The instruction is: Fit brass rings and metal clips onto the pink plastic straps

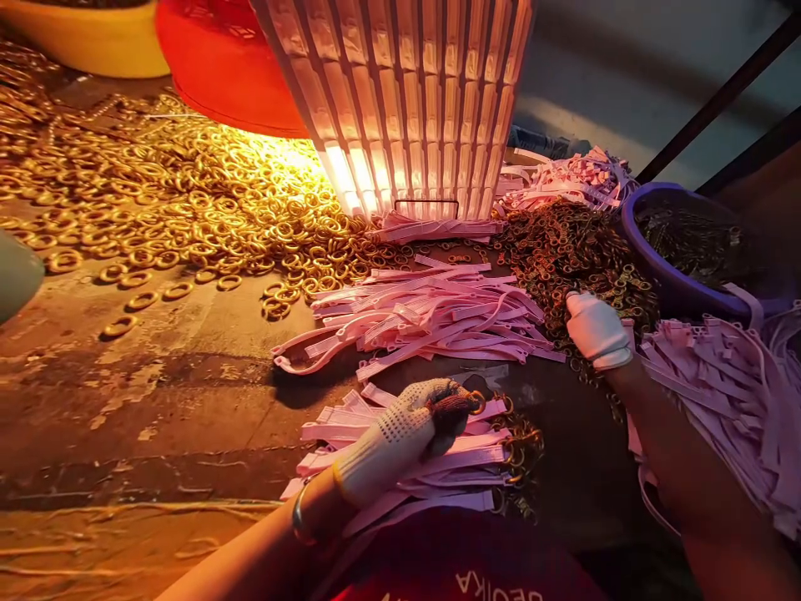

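Observation:
My left hand [400, 430], in a dotted white work glove, pinches a brass ring [479, 403] between dark-stained fingertips. Beneath it lies a bundle of pink straps [350, 430], with metal rings and hooks [522, 451] at their right ends. My right hand [597, 330], also gloved, is at the edge of a heap of small metal snap hooks [563, 259]. Its fingers are curled, and what they hold, if anything, is hidden. Between and beyond the hands, a loose pile of pink straps [431, 313] lies on the dark worktable [206, 401].
A large heap of brass rings [206, 192] covers the back left. Behind stand a ribbed translucent panel [419, 108], a red lampshade-like cover [225, 75] and a yellow tub [88, 42]. At right are a purple basin [657, 267] of metal parts and more pink straps [719, 392].

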Tool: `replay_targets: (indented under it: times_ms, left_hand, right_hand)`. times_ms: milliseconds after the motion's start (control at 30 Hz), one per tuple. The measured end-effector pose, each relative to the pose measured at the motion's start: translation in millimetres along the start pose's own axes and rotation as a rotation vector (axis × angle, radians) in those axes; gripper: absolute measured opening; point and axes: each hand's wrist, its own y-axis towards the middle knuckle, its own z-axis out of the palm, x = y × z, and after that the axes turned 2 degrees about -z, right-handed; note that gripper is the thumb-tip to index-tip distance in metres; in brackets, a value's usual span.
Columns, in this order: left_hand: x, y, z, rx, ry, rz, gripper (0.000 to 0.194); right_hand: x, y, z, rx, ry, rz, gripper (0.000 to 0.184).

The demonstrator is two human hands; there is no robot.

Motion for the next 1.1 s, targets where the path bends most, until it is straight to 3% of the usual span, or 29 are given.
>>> replay_targets:
  times_ms: [133, 267, 333, 433, 567, 633, 733, 800, 933, 1033, 1100]
  left_hand:
    - [1.7, 3.7, 5.2, 0.021, -0.015, -0.040, 0.043]
    - [9.0, 6.4, 7.0, 0.017, 0.033, -0.073, 0.044]
    - [10.1, 7.6, 8.5, 0.011, 0.041, -0.068, 0.044]
    - [4.2, 7.7, 14.2, 0.032, 0.069, -0.051, 0.045]
    - [-9.0, 6.3, 22.2, 0.059, 0.099, -0.066, 0.043]
    - [-11.8, 7.0, 22.2, 0.081, 0.130, -0.078, 0.042]
    - [-9.2, 10.3, 17.5, 0.143, 0.188, -0.079, 0.042]
    - [-5.3, 13.0, 14.5, 0.159, 0.206, -0.088, 0.041]
    - [-0.2, 16.4, 14.6, 0.069, 0.251, -0.123, 0.044]
    - [-1.0, 15.2, 16.0, -0.045, 0.308, -0.007, 0.040]
    - [-2.1, 13.3, 15.3, -0.056, 0.322, 0.098, 0.032]
  right_hand:
    - [8.8, -21.4, 9.4, 0.031, -0.014, 0.139, 0.030]
    - [-7.3, -35.2, 8.0, 0.018, -0.011, 0.287, 0.030]
    - [-13.4, -47.1, 4.3, -0.053, 0.174, 0.274, 0.030]
    - [-3.4, -73.4, -1.0, -0.141, 0.604, 0.039, 0.028]
    - [41.2, -111.7, -8.9, -0.085, 1.178, -0.335, 0.038]
    - [62.2, -125.4, -14.4, -0.060, 1.345, -0.494, 0.045]
    - [81.5, -137.0, -19.9, -0.047, 1.321, -0.713, 0.051]
    - [88.7, -141.2, -19.3, -0.117, 1.255, -0.770, 0.049]
    - [95.4, -147.2, -11.2, -0.264, 0.993, -0.637, 0.033]
    - [93.2, -148.5, -7.5, -0.263, 0.749, -0.588, 0.015]
    - [90.5, -147.2, -8.8, -0.225, 0.668, -0.604, 0.008]
